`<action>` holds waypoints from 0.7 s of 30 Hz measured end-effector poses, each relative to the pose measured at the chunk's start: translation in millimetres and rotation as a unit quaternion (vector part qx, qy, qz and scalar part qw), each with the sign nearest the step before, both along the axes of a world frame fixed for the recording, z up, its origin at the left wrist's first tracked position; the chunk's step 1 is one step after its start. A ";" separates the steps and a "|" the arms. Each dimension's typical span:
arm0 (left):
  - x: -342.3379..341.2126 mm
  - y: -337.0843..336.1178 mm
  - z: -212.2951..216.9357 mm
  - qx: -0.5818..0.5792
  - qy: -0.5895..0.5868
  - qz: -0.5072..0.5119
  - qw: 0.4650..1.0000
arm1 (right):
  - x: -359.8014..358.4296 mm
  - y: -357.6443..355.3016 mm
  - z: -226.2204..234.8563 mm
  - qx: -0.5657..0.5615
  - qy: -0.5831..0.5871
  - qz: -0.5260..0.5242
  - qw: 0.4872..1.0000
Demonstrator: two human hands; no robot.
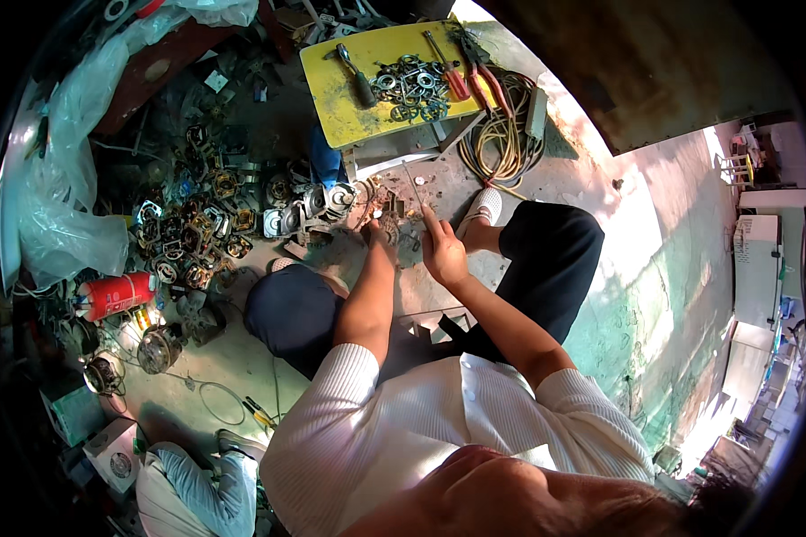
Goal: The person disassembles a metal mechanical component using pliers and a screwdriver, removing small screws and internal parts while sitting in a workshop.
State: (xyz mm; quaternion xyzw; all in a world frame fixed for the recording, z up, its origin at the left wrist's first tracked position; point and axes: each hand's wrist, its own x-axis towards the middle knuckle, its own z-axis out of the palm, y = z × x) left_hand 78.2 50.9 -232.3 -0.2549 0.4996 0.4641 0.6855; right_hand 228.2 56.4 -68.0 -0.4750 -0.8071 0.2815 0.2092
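My right hand (445,253) is closed around a long, thin-shafted tool (414,186) that points up and away; its grip is hidden in my fist, so I cannot tell its kind. To the left and a little lower, my left hand (381,231) reaches down to the floor. Its fingers bend around something small and dark that I cannot make out. Small brownish scrap pieces (390,204) lie just beyond it. Several silvery round metal housings (313,200) sit on the floor left of that hand.
Ahead stands a low yellow table (340,121) bearing a ratchet wrench (356,77), metal rings (412,85), a red-handled screwdriver (457,82) and pliers (484,73). Coiled cable (510,134) lies beside it. Leftward are heaped motor parts (197,215) and a red cylinder (116,295). Another person (201,488) is at lower left.
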 end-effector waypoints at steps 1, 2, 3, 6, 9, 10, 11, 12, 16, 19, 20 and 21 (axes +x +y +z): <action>-1.3 -2.2 14.0 -0.027 0.002 0.021 0.999 | 3.1 -9.6 -1.5 -0.023 0.007 0.017 1.000; -9.1 -2.3 24.1 -0.067 0.009 0.066 0.996 | 10.1 -18.8 -12.9 -0.089 -0.133 0.097 0.982; -15.3 -1.4 32.8 -0.104 0.018 0.109 0.988 | 20.8 -25.9 -31.3 -0.150 -0.272 0.169 0.935; -49.2 -11.4 50.1 -0.168 0.055 0.174 0.969 | 35.4 -28.6 -42.6 -0.235 -0.272 0.098 0.928; -120.4 -49.2 20.0 -0.088 0.102 0.144 0.980 | 21.0 -24.0 20.8 -0.116 -0.032 0.059 0.991; -122.6 -51.4 24.4 -0.067 0.145 0.137 0.978 | 24.0 -15.6 34.1 -0.057 0.046 0.039 0.997; -123.3 -52.2 31.9 -0.047 0.188 0.129 0.973 | 25.0 -3.9 55.8 -0.003 0.109 0.013 0.994; -123.3 -51.2 39.6 -0.025 0.230 0.119 0.966 | 29.0 15.2 74.3 0.043 0.122 -0.021 0.991; -122.2 -63.2 170.1 0.013 0.272 -0.004 0.962 | 14.3 124.5 105.2 0.186 0.139 -0.129 0.964; -154.9 -82.3 222.4 0.065 0.324 -0.053 0.942 | -21.0 191.4 122.5 0.171 0.125 -0.122 0.970; -147.5 -77.2 249.5 0.066 0.337 -0.047 0.938 | -17.8 215.3 117.8 0.211 0.111 -0.117 0.964; -139.5 -74.8 280.5 0.112 0.349 -0.073 0.928 | -12.3 239.6 108.6 0.208 0.058 -0.122 0.969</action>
